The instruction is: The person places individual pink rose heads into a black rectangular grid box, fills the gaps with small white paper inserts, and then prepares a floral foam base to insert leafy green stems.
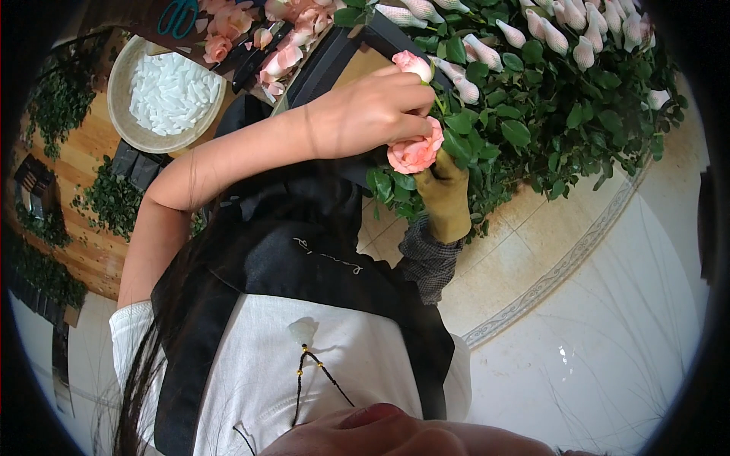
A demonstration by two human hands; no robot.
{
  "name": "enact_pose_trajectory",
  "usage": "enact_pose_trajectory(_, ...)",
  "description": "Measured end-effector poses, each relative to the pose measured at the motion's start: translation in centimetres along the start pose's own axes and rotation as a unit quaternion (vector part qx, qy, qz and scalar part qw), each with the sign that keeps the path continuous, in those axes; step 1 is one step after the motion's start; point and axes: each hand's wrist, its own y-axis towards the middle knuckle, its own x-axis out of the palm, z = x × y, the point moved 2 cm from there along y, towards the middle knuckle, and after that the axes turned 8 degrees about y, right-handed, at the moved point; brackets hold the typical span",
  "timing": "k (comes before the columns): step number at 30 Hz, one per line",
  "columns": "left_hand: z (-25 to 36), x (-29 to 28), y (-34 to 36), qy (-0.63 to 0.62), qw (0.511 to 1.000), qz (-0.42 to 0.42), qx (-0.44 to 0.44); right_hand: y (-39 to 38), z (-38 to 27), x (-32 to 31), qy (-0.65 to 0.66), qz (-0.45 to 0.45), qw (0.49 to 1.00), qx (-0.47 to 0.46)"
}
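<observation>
- Pink rose, lower of two (lower rose (416, 156)): located in front of the person's chest, between the two hands, its layered open bloom turned toward the wearer; stem out of sight, so its long axis cannot be told.
- Pink rose, upper (upper rose (413, 66)): paler, rounder, just beyond the bent fingers. A green stem (439, 99) slants beside the fingertips toward the leaves at lower right; which bloom it bears cannot be told.
- Left hand (384, 106): bare, reaching in from the left; fingers curled nearly closed, thumb against the top of the lower rose. What lies inside the curl (petal or stem) cannot be told.
- Right hand (446, 190): in an olive-yellow glove, raised behind and below the lower rose; partly hidden by bloom and leaves, so its opening and hold cannot be told.
- Grey checked sleeve (430, 258): gathered below the glove.
- White-netted blooms (559, 36): a bunch with dense green leaves (540, 137), at upper right.
- Black container (380, 38): angular, beyond the left hand.
- Pale round bowl (116, 106): filled with small white pieces (171, 95), left of the forearm.
- Teal-handled scissors (179, 17): top left, near loose pink petals (283, 62).
</observation>
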Motion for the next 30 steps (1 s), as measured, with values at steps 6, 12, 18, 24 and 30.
enact_pose_trajectory(6,0.2,0.1,0.5,-0.007,1.0,-0.016,0.004,0.0,-0.2,-0.1,0.045,-0.015,0.999,0.014)
enact_pose_trajectory(12,0.3,-0.1,0.3,-0.06,0.998,0.013,-0.009,-0.4,0.7,0.0,0.047,0.002,0.999,0.01)
enact_pose_trajectory(18,0.2,-1.2,0.1,-0.087,0.996,0.028,-0.016,-0.3,0.1,0.3,0.032,0.01,0.998,0.05)
enact_pose_trajectory(24,-0.4,-6.2,-2.2,0.095,0.945,0.028,-0.311,-0.6,0.0,0.3,0.06,0.02,0.997,0.039)
enact_pose_trajectory(30,1.1,-5.0,-3.3,0.259,0.937,0.051,-0.228,-0.3,-0.1,0.4,0.044,0.012,0.998,0.049)
